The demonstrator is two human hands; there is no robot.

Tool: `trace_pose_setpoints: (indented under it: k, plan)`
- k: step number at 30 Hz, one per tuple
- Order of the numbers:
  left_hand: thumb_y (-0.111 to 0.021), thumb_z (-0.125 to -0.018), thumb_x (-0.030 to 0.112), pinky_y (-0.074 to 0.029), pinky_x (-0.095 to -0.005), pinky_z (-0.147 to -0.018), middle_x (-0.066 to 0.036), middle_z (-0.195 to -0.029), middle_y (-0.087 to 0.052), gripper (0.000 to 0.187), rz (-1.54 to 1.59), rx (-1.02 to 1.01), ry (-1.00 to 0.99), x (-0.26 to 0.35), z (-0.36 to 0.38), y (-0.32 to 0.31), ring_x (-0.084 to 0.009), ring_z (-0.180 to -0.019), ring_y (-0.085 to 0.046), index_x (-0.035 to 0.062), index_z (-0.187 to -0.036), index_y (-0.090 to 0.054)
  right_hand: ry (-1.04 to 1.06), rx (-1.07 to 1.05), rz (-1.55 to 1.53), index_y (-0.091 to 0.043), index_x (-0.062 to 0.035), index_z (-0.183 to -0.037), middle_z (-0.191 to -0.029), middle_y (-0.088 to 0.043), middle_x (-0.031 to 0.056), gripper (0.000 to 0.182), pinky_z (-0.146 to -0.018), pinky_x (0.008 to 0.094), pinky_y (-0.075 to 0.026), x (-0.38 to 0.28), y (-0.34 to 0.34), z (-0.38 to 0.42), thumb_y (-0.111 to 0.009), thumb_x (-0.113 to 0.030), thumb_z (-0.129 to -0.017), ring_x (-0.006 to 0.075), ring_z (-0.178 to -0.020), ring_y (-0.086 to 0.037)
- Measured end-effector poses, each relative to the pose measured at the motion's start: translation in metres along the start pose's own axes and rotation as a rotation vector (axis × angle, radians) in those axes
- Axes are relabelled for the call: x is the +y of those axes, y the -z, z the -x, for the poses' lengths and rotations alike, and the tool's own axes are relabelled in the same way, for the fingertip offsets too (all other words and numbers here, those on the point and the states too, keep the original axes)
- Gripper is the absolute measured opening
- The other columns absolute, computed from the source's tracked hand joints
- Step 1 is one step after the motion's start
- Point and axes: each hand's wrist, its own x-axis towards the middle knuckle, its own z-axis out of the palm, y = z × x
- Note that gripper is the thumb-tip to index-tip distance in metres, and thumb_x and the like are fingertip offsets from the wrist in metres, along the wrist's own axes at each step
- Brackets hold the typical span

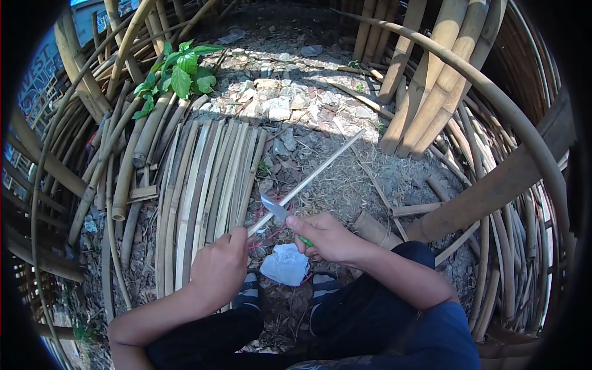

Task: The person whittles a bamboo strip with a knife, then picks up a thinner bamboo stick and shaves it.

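My left hand is closed round the near end of a thin, pale bamboo strip, which slants up and away to the right. In my right hand is a knife with a green handle, my thumb pressed at the base of the blade. The blade points up and left and crosses over the strip just ahead of my left fist. Below the hands a crumpled white bag lies on the ground between my feet. Split bamboo slats lie side by side just left of the strip.
Thick bamboo poles stand at the upper right, and a long curved pole arcs across the right side. More bamboo is stacked on the left, near a leafy green plant. Stones and dry shavings cover the ground ahead.
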Motion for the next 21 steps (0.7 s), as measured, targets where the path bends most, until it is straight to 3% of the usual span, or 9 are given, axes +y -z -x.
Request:
trace_pose_setpoints:
  k: [16, 21]
  plan:
    - [-0.051, -0.098, 0.014, -0.042, -0.0539, -0.051, -0.024, -0.065, -0.056, 0.017, 0.138, -0.028, -0.007, 0.002, 0.001, 0.011, -0.0465, -0.06, -0.057, 0.0018, -0.087, -0.044, 0.142, 0.118, 0.116, -0.064, -0.0004, -0.066, -0.052, -0.051, 0.0015, 0.056, -0.048, 0.0255, -0.038, 0.003, 0.012, -0.004, -0.056, -0.047, -0.096, 0.0084, -0.048, -0.047]
    - [-0.052, -0.098, 0.014, -0.041, -0.0534, -0.051, -0.024, -0.064, -0.056, 0.018, 0.16, -0.017, -0.003, 0.003, 0.0, 0.013, -0.0469, -0.06, -0.057, 0.0015, -0.087, -0.044, 0.072, 0.124, 0.11, -0.064, -0.0004, -0.066, -0.051, -0.05, 0.0009, 0.055, -0.047, 0.0262, -0.037, -0.009, 0.017, 0.001, -0.057, -0.047, -0.095, 0.0084, -0.048, -0.046]
